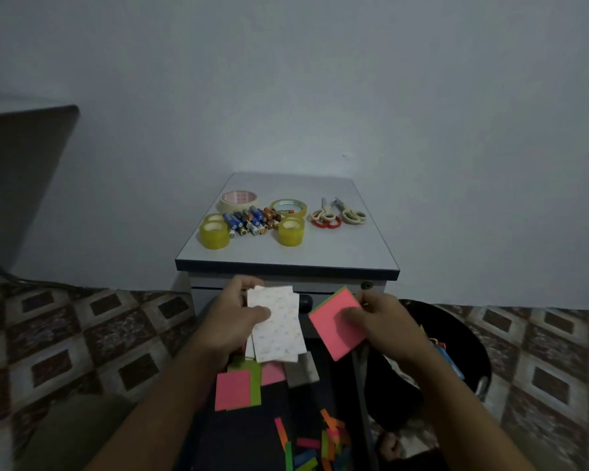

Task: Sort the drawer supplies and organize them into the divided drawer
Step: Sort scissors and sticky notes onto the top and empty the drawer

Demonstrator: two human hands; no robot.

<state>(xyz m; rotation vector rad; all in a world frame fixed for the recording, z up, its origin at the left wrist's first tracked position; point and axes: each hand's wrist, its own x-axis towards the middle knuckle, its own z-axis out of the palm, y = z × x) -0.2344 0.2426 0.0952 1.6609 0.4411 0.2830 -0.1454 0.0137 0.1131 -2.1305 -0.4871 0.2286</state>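
My left hand (pixel 233 317) grips a small stack of white speckled paper pads (pixel 276 326), thumb curled over the front and fingers wrapped behind its upper left corner. My right hand (pixel 385 321) pinches a pink sticky-note pad (pixel 334 329), thumb lying across its face and fingers behind its top right corner. The pad is tilted, with a green layer showing along its upper edge. Both are held just above the open drawer (pixel 245 440), near each other but apart. In the dark drawer beneath lie loose pink and green sticky notes (pixel 233 389), a grey pad (pixel 301 370) beside them, and nearer me a scatter of narrow coloured page flags (pixel 323 443). On the cabinet top (pixel 286 253) beyond my hands sit a beige masking tape roll (pixel 238 199), several yellow tape rolls (pixel 214 234), a pile of batteries (pixel 252 220) between them, and scissors (pixel 339 215) grouped to the right. A black bin (pixel 456 334) stands beside the drawer, under my right forearm.
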